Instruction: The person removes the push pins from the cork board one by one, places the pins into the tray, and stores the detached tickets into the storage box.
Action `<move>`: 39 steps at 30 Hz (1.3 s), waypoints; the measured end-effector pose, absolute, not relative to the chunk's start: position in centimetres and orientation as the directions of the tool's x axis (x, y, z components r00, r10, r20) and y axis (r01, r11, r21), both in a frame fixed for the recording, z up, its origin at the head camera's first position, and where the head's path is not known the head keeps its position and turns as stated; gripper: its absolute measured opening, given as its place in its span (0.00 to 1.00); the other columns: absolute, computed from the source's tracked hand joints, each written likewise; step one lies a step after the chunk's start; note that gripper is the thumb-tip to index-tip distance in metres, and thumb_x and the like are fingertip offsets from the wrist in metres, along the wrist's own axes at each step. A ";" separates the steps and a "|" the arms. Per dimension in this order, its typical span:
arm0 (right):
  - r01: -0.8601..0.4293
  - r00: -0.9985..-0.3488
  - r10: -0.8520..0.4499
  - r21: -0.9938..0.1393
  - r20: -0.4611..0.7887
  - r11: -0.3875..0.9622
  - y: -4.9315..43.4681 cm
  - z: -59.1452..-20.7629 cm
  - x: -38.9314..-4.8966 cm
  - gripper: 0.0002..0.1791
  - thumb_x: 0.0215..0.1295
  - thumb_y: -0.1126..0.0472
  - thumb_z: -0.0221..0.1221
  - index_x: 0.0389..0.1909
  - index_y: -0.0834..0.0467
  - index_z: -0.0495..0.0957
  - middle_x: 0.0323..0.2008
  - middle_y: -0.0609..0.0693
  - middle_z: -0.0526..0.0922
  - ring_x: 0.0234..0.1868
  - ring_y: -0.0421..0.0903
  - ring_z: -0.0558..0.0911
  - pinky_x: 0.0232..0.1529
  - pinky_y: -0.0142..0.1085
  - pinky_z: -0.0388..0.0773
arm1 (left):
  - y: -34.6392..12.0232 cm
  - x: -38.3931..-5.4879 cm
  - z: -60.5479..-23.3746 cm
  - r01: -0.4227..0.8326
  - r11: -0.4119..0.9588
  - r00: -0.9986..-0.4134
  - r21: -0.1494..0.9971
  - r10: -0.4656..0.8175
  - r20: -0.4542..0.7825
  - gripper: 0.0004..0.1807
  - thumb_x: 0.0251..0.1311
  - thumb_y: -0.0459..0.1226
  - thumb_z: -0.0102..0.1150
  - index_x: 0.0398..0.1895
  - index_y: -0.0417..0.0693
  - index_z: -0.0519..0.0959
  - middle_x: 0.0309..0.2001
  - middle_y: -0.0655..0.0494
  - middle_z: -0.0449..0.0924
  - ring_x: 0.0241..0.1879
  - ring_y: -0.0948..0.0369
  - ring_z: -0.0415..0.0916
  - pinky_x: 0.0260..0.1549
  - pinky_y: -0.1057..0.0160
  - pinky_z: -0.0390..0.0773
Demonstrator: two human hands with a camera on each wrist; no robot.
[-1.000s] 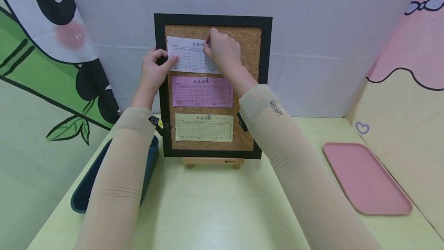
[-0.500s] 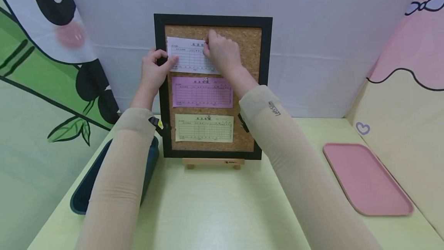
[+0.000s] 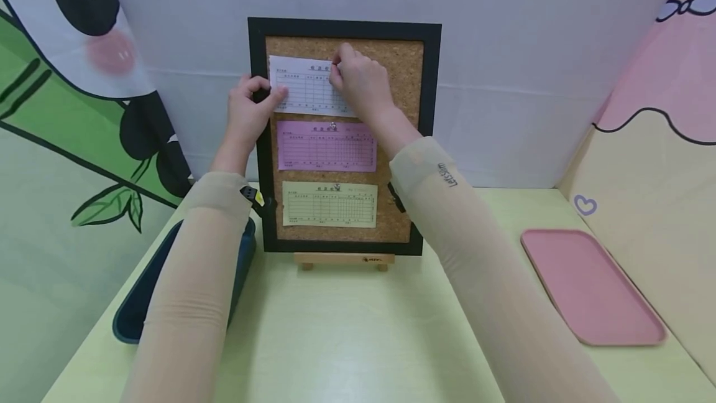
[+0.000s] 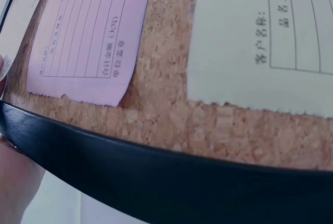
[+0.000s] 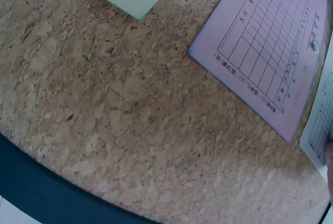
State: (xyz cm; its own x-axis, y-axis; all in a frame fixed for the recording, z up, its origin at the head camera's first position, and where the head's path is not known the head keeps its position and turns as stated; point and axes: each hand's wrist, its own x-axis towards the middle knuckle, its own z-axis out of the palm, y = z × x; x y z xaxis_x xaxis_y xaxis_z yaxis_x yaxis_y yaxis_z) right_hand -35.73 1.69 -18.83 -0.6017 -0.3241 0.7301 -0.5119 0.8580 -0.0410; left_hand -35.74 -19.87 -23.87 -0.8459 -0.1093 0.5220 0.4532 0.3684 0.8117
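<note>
Hardly any movement over the last half second: my view has shifted slightly, and both hands keep their places at the white slip (image 3: 304, 87).

Writing. My right sleeve (image 3: 464, 229) reads "Let'sslim" in dark letters. From my left wrist, the yellow slip (image 4: 250, 52) shows 客户名称 and part of a column heading, 品名及规; the pink slip (image 4: 88, 36) shows 合计金额 (大写) and 单位盖章. The easel ledge (image 3: 344, 259) carries a small dark mark (too small to make out).

The white slip. Uppermost of three on the cork (image 3: 391, 55), inside the black frame (image 3: 344, 28), left of centre. Ruled grid, heading along the top, tilted slightly, right part behind my hand. Pink sits just below it, yellow below that, each with a pin (image 3: 333, 125) near its top middle. Pink's left edge is ragged and one corner stands off the cork, throwing a shadow.

Grip. Left hand (image 3: 248, 107): thumb and forefinger bent toward each other at the white slip's left edge, thumb tip pressing the paper. Right hand (image 3: 365, 83): at the slip's upper part, fingers curled, thumb and forefinger tips close together (what lies between them is hidden; I cannot tell if they are clamped on anything).

On the table (image 3: 330, 334): pink tray (image 3: 593, 291) well apart to my right, blue tray (image 3: 128, 319) partly behind my left sleeve (image 3: 192, 291).
</note>
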 end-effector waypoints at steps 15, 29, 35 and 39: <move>-0.638 -0.535 -0.378 -0.068 0.755 0.767 2.8 -18.5 -34.5 0.13 0.70 0.57 0.48 0.45 0.61 0.74 0.28 0.52 0.79 0.24 0.42 0.72 0.25 0.31 0.63 | -19.5 -35.1 -23.9 0.436 0.402 -0.817 0.805 -0.200 0.542 0.17 0.55 0.50 0.64 0.30 0.47 0.74 0.60 0.51 0.65 0.61 0.58 0.60 0.62 0.61 0.60; -0.705 -0.483 -0.380 -0.093 0.789 0.703 5.4 -17.9 -31.6 0.12 0.69 0.60 0.47 0.43 0.64 0.74 0.24 0.53 0.76 0.23 0.43 0.69 0.27 0.32 0.61 | -18.4 -33.1 -22.9 0.321 0.466 -0.783 0.825 -0.360 0.507 0.17 0.57 0.51 0.62 0.28 0.47 0.73 0.62 0.56 0.64 0.62 0.62 0.58 0.60 0.65 0.60; -0.738 -0.423 -0.385 -0.065 0.820 0.672 6.3 -17.7 -30.7 0.11 0.68 0.62 0.49 0.41 0.65 0.75 0.22 0.56 0.76 0.22 0.45 0.68 0.26 0.33 0.61 | -18.1 -31.8 -22.4 0.280 0.458 -0.773 0.844 -0.414 0.481 0.18 0.56 0.51 0.62 0.31 0.45 0.76 0.46 0.62 0.66 0.46 0.67 0.61 0.43 0.69 0.64; -0.757 -0.375 -0.364 -0.055 0.853 0.651 7.2 -17.5 -30.2 0.10 0.67 0.62 0.52 0.39 0.66 0.75 0.21 0.55 0.75 0.22 0.45 0.68 0.26 0.33 0.60 | -18.2 -30.9 -22.1 0.308 0.436 -0.776 0.845 -0.398 0.489 0.18 0.56 0.52 0.62 0.33 0.46 0.78 0.37 0.63 0.70 0.40 0.67 0.65 0.36 0.70 0.67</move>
